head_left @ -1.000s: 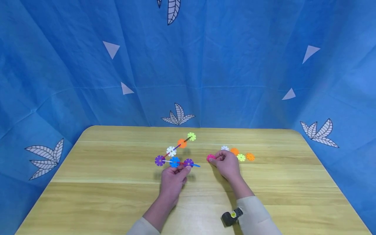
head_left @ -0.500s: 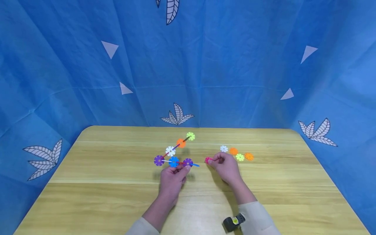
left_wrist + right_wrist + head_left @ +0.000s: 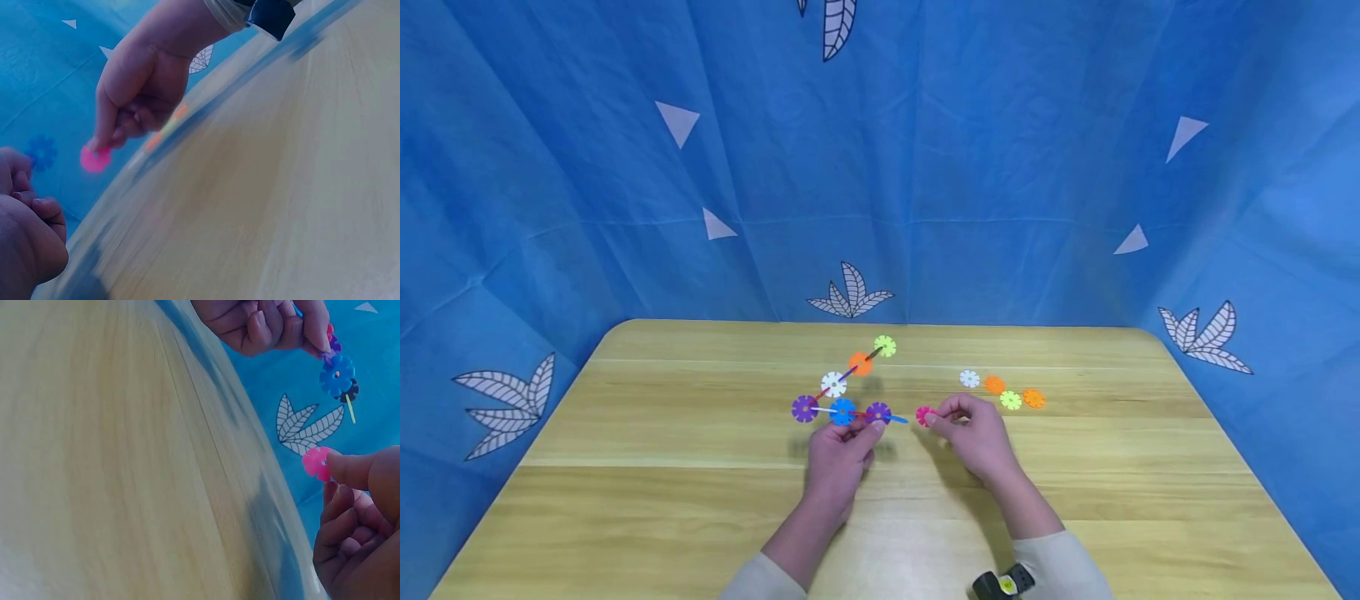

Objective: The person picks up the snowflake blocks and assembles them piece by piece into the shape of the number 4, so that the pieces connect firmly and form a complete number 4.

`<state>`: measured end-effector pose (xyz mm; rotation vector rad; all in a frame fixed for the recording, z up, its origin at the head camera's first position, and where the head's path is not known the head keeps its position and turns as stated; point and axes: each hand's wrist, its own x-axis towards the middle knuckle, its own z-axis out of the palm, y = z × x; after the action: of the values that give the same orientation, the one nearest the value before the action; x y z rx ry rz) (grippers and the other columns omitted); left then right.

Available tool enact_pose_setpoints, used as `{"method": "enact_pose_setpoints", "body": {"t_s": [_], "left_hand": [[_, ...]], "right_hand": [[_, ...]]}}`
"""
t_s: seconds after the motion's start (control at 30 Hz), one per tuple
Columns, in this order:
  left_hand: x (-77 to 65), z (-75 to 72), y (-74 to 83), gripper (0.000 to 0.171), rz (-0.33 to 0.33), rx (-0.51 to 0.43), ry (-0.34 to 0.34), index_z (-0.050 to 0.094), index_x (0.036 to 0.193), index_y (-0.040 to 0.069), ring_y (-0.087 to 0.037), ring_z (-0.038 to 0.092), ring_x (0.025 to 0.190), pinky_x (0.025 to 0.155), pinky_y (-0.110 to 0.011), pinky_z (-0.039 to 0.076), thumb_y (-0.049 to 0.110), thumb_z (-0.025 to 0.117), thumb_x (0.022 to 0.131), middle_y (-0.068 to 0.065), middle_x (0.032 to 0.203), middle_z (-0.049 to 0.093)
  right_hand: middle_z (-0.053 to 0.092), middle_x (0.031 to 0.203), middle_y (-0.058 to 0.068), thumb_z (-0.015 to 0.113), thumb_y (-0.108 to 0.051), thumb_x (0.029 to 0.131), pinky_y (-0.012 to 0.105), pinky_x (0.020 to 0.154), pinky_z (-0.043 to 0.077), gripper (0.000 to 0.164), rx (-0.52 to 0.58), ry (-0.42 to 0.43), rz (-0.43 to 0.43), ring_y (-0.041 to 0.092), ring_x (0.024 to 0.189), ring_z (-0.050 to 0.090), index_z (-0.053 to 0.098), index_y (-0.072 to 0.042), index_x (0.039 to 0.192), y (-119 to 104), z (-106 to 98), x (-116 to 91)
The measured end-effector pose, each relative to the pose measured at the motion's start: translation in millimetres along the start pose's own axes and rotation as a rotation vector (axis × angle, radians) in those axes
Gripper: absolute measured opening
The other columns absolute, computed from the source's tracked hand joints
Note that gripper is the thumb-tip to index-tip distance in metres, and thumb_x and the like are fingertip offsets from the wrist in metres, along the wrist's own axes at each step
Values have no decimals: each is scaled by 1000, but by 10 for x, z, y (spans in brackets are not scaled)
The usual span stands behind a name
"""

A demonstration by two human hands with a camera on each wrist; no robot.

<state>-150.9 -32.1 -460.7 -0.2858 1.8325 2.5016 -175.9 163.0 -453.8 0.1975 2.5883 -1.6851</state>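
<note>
My left hand (image 3: 837, 462) pinches a purple interlocking snowflake disc (image 3: 877, 412) in a chain of linked discs, held up over the table. From there the chain runs left through a blue disc (image 3: 842, 412) to another purple disc (image 3: 805, 408), then bends back past white and orange discs to a yellow-green disc (image 3: 885, 346). A blue disc (image 3: 336, 374) seen edge-on from the head forms the chain's right end. Between thumb and finger, my right hand (image 3: 983, 437) holds a pink snowflake disc (image 3: 924, 416), a small gap right of that end.
Beyond the right hand lie several loose discs on the wooden table (image 3: 662, 517): a white disc (image 3: 969, 378), an orange disc (image 3: 995, 384), a yellow-green disc (image 3: 1011, 400) and another orange disc (image 3: 1033, 398). A blue patterned cloth (image 3: 1000, 167) hangs behind the table.
The right hand has brought the pink disc left and toward me, closer to the chain's blue end, uncovering the loose white disc. The left hand and chain stay nearly still.
</note>
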Motion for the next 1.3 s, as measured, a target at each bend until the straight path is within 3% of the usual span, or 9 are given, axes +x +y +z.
{"method": "enact_pose_setpoints", "body": {"t_s": [0.5,0.93,1.17,1.3], "left_hand": [[1,-8,-5,18,-7,6,0,65,84,-1,-10,46,62,51,-18,39,10,80,85,-6,79,62],[6,-5,-12,19,5,1,-9,63,81,1,-10,45,62,50,-18,38,10,80,86,-5,79,62],[-3,-5,-10,18,-8,8,-14,63,81,2,-10,46,62,51,-19,39,9,79,86,-4,79,62],[-10,-3,-6,18,-12,12,-17,63,82,2,-10,46,62,51,-19,39,9,79,86,-5,79,62]], "right_hand": [[63,79,8,79,-9,86,25,55,45,12,140,-44,-22,20,66,52,68,-4,88,-108,1,-160],[64,81,9,77,-12,88,35,67,51,14,226,-109,-47,29,75,58,68,-2,92,-96,-20,-190],[61,80,9,74,-10,91,27,59,46,12,240,-124,-59,20,69,52,67,-1,91,-100,-9,-199],[60,80,15,72,-10,92,25,55,44,10,236,-118,-53,20,65,51,67,-2,90,-102,14,-198]]}}
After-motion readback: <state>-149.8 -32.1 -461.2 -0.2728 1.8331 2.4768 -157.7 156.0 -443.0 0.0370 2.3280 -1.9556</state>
